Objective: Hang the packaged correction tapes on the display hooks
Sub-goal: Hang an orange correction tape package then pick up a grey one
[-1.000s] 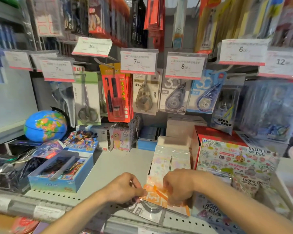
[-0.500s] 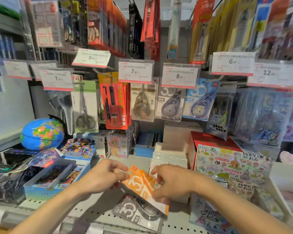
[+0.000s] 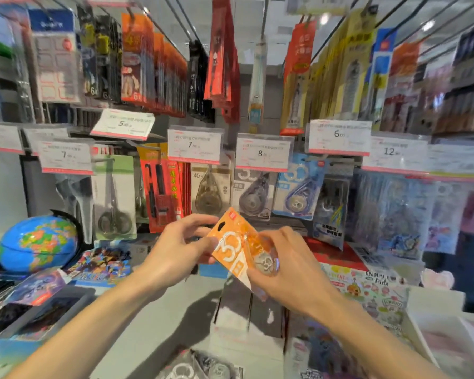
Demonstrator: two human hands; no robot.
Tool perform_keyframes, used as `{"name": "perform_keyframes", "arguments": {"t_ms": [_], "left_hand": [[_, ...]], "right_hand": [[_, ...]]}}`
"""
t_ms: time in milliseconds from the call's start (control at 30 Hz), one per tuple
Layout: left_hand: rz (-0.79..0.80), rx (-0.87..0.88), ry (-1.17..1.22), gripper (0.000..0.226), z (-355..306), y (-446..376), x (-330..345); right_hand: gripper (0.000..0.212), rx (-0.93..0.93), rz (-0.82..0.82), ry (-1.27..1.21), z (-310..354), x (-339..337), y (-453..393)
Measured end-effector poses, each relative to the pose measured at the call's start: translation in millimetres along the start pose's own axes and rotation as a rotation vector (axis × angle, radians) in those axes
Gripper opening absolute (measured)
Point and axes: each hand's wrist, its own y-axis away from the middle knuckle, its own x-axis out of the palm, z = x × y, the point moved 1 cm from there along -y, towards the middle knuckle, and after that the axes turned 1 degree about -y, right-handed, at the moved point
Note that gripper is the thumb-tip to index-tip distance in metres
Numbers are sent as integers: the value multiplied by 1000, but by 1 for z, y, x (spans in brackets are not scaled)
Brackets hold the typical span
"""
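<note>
While both hands grip it, we note the orange correction tape pack (image 3: 231, 243) sits mid-frame, tilted, hang hole toward eleven o'clock. Left hand (image 3: 175, 251) pinches its left edge and right hand (image 3: 286, 266) its lower right corner. We advise levelling the hole, then threading a hook (image 3: 337, 163) at one o'clock beside the hung blue pack (image 3: 298, 187).

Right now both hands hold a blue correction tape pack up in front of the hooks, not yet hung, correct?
Not quite: the pack is orange, not blue, as the head view shows. The left hand and right hand do hold it up before the hooks, not yet hung.
</note>
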Motion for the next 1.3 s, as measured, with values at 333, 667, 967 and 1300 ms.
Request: {"name": "perform_keyframes", "arguments": {"t_ms": [333,667,967,1300], "left_hand": [[5,84,-7,26,-34,2,92],[-35,312,-307,20,-69,5,157],[-359,745,-861,30,-104,-10,119],[-371,964,-1067,25,-127,-49,102]], "right_hand": [[66,1,50,-202,-56,-76,48],[78,90,-90,-245,-102,-114,78],[80,143,-282,-248,-86,-109,65],[77,143,-366,-232,-70,-93,42]]}}
